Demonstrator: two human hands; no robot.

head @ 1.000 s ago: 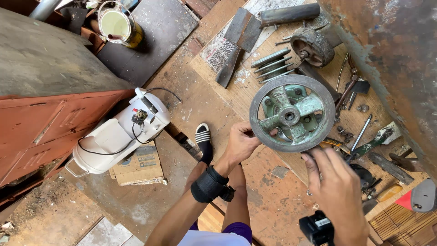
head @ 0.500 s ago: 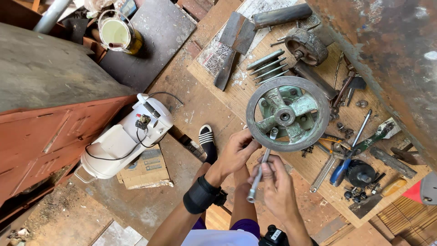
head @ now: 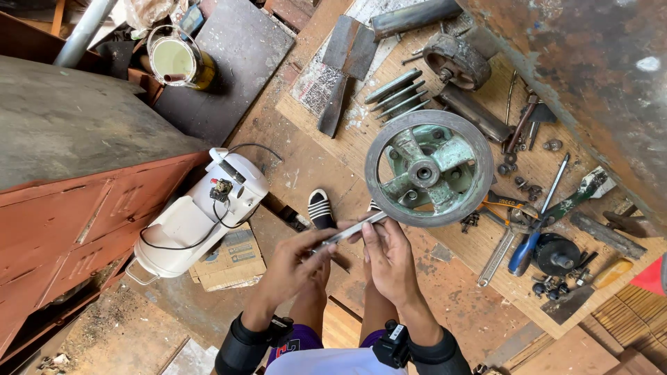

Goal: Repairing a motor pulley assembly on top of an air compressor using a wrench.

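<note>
Risk: green spoked wheel (head: 429, 169), standing on its rim near the wooden board's (head: 333, 146) front edge, unsupported; could roll or tip onto loose tools if nudged by the rod.
Both hands closed on thin metal rod (head: 351, 231): left hand (head: 295, 267) pinching the lower end, right hand (head: 389, 257) fingers wrapped nearer the wheel, rod tip at rim; possible slip.

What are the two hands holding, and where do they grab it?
Both hold one thin grey metal rod. The left hand pinches its lower end, the right hand grips near the upper end, beside the round grey wheel with green spokes.
</note>
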